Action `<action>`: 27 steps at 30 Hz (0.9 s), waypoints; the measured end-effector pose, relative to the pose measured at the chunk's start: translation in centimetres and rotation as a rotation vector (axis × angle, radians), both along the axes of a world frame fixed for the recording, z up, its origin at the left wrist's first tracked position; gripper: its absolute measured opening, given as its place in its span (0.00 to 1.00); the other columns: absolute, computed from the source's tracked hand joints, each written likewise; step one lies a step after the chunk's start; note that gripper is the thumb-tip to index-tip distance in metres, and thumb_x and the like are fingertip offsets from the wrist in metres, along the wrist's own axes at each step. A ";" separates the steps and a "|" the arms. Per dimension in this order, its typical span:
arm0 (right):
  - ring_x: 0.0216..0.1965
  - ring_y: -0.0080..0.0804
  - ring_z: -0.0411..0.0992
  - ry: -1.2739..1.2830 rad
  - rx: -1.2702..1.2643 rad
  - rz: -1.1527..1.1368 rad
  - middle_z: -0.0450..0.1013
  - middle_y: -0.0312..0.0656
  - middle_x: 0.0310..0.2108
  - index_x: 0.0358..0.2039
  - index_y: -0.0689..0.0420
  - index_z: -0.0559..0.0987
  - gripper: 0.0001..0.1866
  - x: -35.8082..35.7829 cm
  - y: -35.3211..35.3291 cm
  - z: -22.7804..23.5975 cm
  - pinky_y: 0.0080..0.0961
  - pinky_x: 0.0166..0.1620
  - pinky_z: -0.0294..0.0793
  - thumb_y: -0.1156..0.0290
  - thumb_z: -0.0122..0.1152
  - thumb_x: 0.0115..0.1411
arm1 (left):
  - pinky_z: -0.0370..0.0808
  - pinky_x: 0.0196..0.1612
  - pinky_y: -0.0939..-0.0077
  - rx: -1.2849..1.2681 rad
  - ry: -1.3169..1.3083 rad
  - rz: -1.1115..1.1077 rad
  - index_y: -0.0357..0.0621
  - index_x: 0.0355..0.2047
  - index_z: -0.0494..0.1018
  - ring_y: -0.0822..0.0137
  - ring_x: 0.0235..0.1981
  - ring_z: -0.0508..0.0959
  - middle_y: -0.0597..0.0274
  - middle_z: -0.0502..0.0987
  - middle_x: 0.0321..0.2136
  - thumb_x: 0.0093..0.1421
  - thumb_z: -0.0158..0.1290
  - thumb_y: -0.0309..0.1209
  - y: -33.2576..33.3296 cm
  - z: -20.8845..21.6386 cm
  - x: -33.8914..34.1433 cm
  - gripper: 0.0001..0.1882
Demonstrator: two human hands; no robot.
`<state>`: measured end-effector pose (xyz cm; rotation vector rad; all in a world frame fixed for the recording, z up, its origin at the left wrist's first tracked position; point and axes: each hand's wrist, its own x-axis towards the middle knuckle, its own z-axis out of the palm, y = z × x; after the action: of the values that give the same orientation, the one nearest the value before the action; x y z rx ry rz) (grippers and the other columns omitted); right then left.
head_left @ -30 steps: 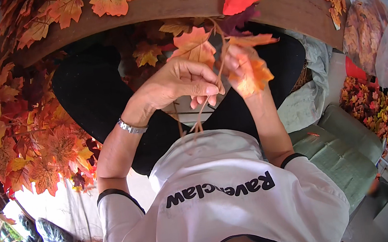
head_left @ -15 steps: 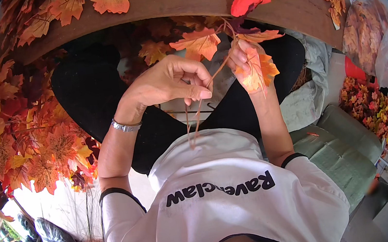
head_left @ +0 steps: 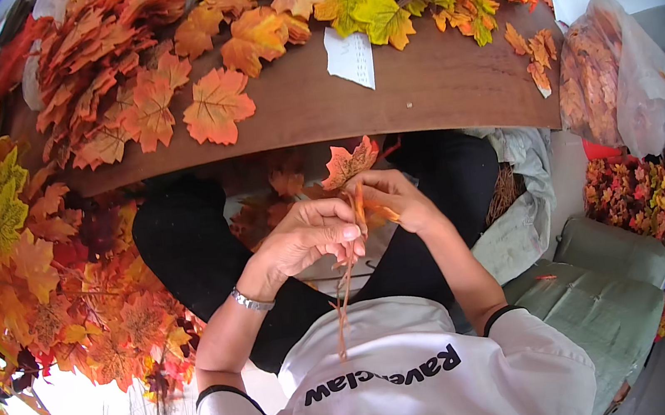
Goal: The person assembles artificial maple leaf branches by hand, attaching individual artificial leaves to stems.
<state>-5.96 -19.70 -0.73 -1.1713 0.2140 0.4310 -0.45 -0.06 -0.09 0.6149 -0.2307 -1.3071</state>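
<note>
left hand fingers pinching thin stems | right hand fingers gripping leaf spray (contact partly hidden) | spray at both hands, short of desk | risk: slack pinch could let stems slip or tangle

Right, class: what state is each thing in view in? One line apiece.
Thin brown stems: bunched, held.
Orange-red lobed leaf: spread open.
Bare left hand: pinching the stems.
Bare right hand: curled, grip partly hidden.
Silver metal wristband: worn.
Translucent plastic bag: holding orange leaves.
White paper slip: lying on brown tabletop.
</note>
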 end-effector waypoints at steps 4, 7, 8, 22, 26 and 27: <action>0.31 0.16 0.67 -0.275 -0.764 0.080 0.70 0.32 0.28 0.34 0.63 0.75 0.12 2.4 -3.8 3.4 0.15 0.33 0.68 0.66 0.54 0.58 | 0.72 0.29 0.85 0.108 0.098 0.125 0.36 0.32 0.71 0.73 0.26 0.76 0.58 0.76 0.25 0.54 0.53 0.28 0.0 0.6 0.2 0.08; 0.27 0.17 0.68 -0.322 -0.620 -0.147 0.72 0.35 0.26 0.34 0.62 0.75 0.11 5.2 -7.1 6.2 0.14 0.31 0.68 0.67 0.52 0.58 | 0.71 0.29 0.85 0.173 0.090 0.122 0.37 0.32 0.71 0.73 0.27 0.75 0.59 0.76 0.26 0.54 0.54 0.29 -0.2 1.3 0.4 0.08; 0.26 0.17 0.68 -0.411 -0.660 -0.197 0.72 0.36 0.25 0.33 0.62 0.75 0.11 6.7 -7.9 6.8 0.13 0.30 0.68 0.67 0.51 0.59 | 0.70 0.29 0.85 0.187 0.072 0.108 0.37 0.33 0.71 0.74 0.26 0.75 0.60 0.76 0.26 0.54 0.54 0.29 -0.2 1.4 0.4 0.09; 0.15 0.20 0.67 -0.406 -0.653 -0.863 0.71 0.38 0.17 0.22 0.66 0.77 0.09 18.8 -12.5 2.9 0.15 0.19 0.67 0.72 0.60 0.51 | 0.70 0.28 0.83 0.223 -0.082 0.089 0.37 0.31 0.72 0.75 0.23 0.73 0.60 0.76 0.25 0.53 0.55 0.32 -0.7 -0.2 0.3 0.10; 0.15 0.17 0.65 -0.565 -0.840 -0.828 0.70 0.35 0.17 0.24 0.64 0.77 0.07 16.4 -11.2 3.8 0.13 0.19 0.64 0.72 0.60 0.52 | 0.71 0.29 0.83 0.221 -0.089 0.100 0.38 0.31 0.72 0.75 0.24 0.74 0.59 0.76 0.25 0.53 0.55 0.32 -0.6 -0.4 0.2 0.10; 0.15 0.15 0.64 -0.679 -0.999 -0.812 0.68 0.33 0.16 0.25 0.63 0.77 0.07 16.0 -11.0 4.0 0.12 0.20 0.63 0.72 0.59 0.53 | 0.71 0.29 0.83 0.214 -0.095 0.100 0.38 0.31 0.73 0.75 0.24 0.74 0.59 0.76 0.25 0.53 0.56 0.32 -0.6 -0.4 0.2 0.10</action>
<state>10.04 -30.66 3.25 -1.9766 0.2947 -0.8974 -0.29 -0.69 -0.50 0.8612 -0.1361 -1.2162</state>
